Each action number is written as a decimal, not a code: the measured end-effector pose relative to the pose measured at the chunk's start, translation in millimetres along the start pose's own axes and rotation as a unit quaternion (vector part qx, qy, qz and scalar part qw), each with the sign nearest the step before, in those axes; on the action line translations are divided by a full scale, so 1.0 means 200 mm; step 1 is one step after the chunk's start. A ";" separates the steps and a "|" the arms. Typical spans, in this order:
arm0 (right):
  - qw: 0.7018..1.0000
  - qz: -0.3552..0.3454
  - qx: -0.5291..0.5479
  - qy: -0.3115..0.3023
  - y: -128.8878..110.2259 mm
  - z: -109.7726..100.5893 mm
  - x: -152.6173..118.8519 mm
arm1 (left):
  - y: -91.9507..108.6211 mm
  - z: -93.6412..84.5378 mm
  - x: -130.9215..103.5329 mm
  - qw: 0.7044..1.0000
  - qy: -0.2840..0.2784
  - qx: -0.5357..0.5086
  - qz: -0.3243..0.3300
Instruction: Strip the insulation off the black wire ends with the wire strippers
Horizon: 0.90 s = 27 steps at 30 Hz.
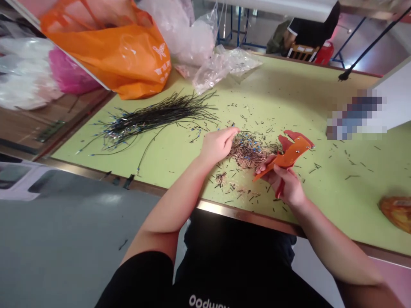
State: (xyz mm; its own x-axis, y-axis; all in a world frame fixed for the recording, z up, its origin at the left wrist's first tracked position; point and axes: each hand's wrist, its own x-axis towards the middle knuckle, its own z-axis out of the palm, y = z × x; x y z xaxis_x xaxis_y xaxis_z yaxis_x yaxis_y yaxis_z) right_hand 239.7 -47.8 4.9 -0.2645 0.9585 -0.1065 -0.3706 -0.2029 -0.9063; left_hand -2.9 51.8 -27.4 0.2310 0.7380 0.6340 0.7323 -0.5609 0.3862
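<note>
My right hand [290, 186] is wrapped round the handles of an orange and red wire stripper [293, 152], its jaws pointing away and upward over the table. My left hand [218, 144] is closed in a pinch, thumb against finger, with a thin black wire [245, 131] at the fingertips; most of that wire is hidden. Between the hands lies a heap of wire scraps [247, 149], with copper strands, black offcuts and blue bits. Left of my left hand a long bundle of black wires [160, 112] lies on the table, many with blue and silver ends.
Behind the bundle stands an orange bag [128, 55] beside clear plastic bags [221, 64]. Short black offcuts are scattered over the green tabletop [308, 94]. An amber-coloured packet [396, 211] lies at the right. A metal strip edges the table before me. Another person sits beyond it.
</note>
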 end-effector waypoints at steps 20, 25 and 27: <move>0.997 -0.030 -0.070 -0.022 0.08 -0.03 0.02 | 0.40 -0.08 -0.05 0.987 0.052 -0.018 0.151; 0.994 -0.047 -0.088 -0.052 0.09 -0.03 0.00 | 0.39 -0.07 -0.05 0.989 0.079 -0.001 0.129; 0.995 -0.042 -0.075 -0.043 0.10 -0.03 0.00 | 0.39 -0.08 -0.06 0.987 0.080 -0.005 0.140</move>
State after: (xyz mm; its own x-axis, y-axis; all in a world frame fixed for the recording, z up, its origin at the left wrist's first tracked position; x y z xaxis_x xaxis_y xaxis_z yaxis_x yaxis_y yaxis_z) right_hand 238.0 -51.3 -16.7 -0.3163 0.9487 0.0026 -0.2587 -0.0836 -0.9623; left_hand 40.7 -6.3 5.8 0.3182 0.4854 0.8143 0.6477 -0.7386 0.1872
